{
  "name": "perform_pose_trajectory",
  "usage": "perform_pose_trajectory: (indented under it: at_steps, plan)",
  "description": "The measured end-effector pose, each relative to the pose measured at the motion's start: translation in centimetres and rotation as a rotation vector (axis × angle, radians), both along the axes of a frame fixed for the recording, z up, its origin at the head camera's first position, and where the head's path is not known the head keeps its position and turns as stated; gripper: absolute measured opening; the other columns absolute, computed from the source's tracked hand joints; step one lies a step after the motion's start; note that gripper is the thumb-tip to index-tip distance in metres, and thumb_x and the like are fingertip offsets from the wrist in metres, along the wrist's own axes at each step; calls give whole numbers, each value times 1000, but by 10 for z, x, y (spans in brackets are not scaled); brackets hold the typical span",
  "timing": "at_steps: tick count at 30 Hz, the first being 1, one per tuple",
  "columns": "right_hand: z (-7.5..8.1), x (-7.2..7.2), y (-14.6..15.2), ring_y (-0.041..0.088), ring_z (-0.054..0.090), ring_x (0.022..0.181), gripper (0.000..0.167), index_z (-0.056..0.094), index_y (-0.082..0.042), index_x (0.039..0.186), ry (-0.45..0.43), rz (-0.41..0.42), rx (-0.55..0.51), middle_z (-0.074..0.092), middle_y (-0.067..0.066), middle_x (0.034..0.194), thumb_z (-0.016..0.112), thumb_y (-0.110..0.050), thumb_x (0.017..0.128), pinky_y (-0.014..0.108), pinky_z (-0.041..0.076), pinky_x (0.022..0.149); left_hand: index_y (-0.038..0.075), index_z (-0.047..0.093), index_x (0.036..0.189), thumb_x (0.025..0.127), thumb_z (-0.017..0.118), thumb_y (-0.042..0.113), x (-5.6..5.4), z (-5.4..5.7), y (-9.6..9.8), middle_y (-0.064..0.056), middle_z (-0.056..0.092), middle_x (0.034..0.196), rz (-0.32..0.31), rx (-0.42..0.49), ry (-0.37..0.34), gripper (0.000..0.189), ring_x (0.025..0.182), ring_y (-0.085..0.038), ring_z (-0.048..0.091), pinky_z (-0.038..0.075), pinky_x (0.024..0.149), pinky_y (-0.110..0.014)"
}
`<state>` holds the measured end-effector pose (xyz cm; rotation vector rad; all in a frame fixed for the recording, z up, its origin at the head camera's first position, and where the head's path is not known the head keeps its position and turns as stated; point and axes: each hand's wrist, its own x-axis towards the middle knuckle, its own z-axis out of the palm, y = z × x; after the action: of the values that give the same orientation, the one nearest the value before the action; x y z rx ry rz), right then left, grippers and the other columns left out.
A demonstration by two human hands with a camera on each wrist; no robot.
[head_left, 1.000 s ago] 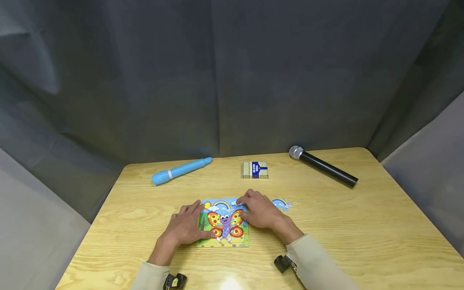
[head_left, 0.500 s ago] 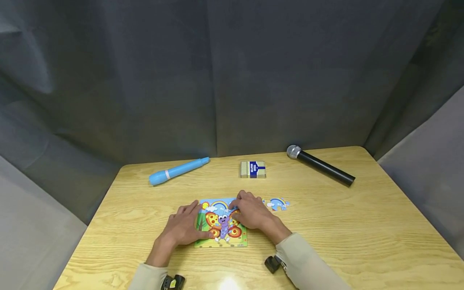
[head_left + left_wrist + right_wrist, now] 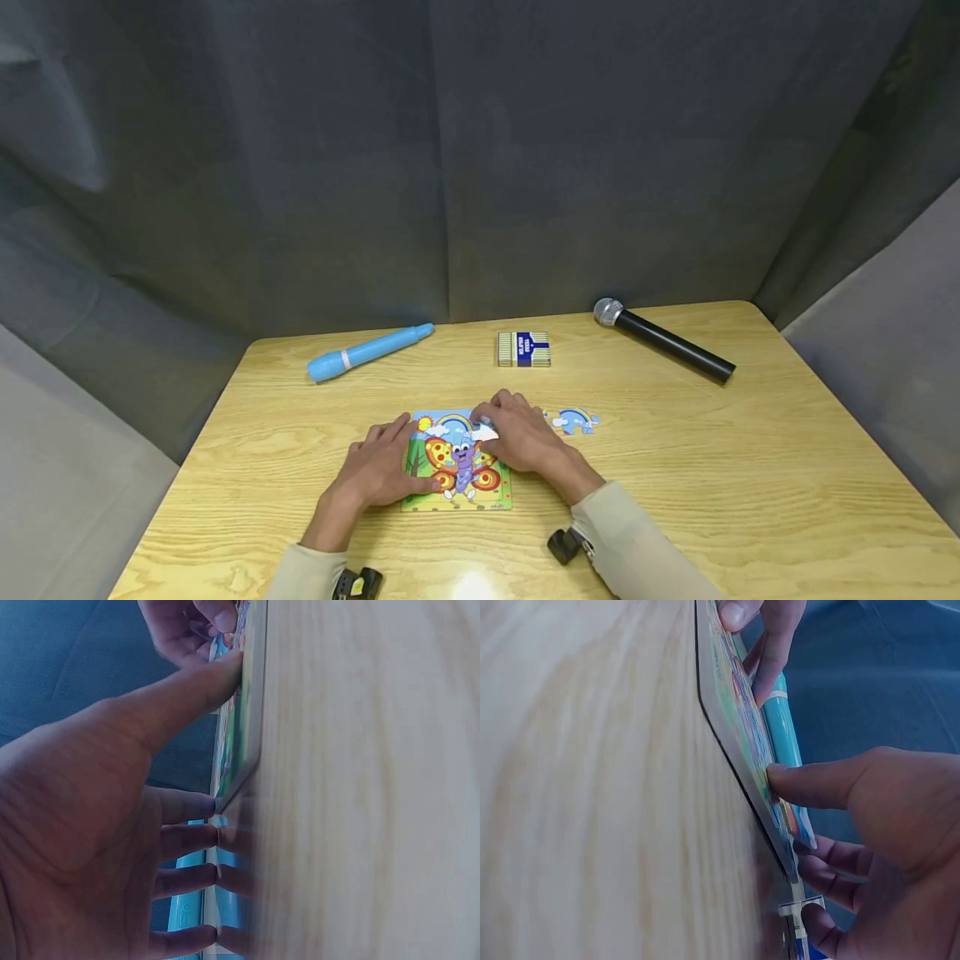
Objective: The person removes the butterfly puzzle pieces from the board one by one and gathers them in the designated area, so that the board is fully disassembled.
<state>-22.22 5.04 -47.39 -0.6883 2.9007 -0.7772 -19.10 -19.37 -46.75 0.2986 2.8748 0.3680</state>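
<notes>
A butterfly jigsaw puzzle (image 3: 465,479) lies flat in its board near the middle of the table. My left hand (image 3: 381,468) rests at its left side, thumb on the picture and the other fingers spread along the edge, fingertips down on the table. With my right hand (image 3: 521,435), I pinch a puzzle piece (image 3: 805,825) at the upper right of the picture between thumb and fingers. That piece stands tilted, and its face catches a white glare in the head view. A loose rainbow puzzle piece (image 3: 576,421) lies right of the board, beyond my right hand.
At the back left of the wooden table (image 3: 750,467) lies a light blue flashlight-shaped tube (image 3: 371,353). A pack of thin sticks with a blue label (image 3: 523,350) is at back centre. A microphone (image 3: 663,342) lies at back right. Dark curtain (image 3: 450,167) hangs behind.
My right hand has shifted slightly left over the board, and the piece in its fingers has tilted so that it now shines white. My left hand stays on the board's left side.
</notes>
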Motion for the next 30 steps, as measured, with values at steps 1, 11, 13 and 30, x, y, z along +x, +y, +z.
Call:
perform_pose_trajectory:
  at_steps: [1, 11, 13, 30]
  plan:
    - [0, 0, 0, 22, 49, 104, 42, 63, -20, 124, 1, -7, 4, 56, 3, 117, 75, -27, 84, 39, 41, 79, 16, 34, 152, 67, 71, 73, 0, 0, 0, -4, 28, 160, 1, 0, -1, 108, 140, -31, 33, 34, 103, -61]
    - [3, -3, 5, 21, 51, 113, 50, 62, -18, 129, -41, -33, -14, 55, 0, 121, 77, -17, 82, 42, 42, 86, 16, 34, 152, 68, 71, 72, 1, 3, -1, -4, 28, 160, -3, 13, 5, 107, 140, -32, 32, 34, 103, -62]
    - [4, -3, 7, 20, 51, 111, 48, 63, -19, 128, -42, -34, -13, 55, 0, 119, 77, -17, 82, 40, 41, 84, 16, 34, 151, 68, 71, 73, 1, 2, 0, -5, 28, 160, -6, 18, 3, 108, 140, -32, 32, 34, 103, -63]
    - [7, -3, 30, 14, 47, 96, 44, 64, -19, 127, 43, -34, -3, 53, -2, 114, 73, -22, 85, 32, 34, 74, 16, 34, 151, 68, 70, 72, 0, 0, 1, -5, 28, 160, -9, 9, 7, 107, 141, -33, 32, 34, 103, -64]
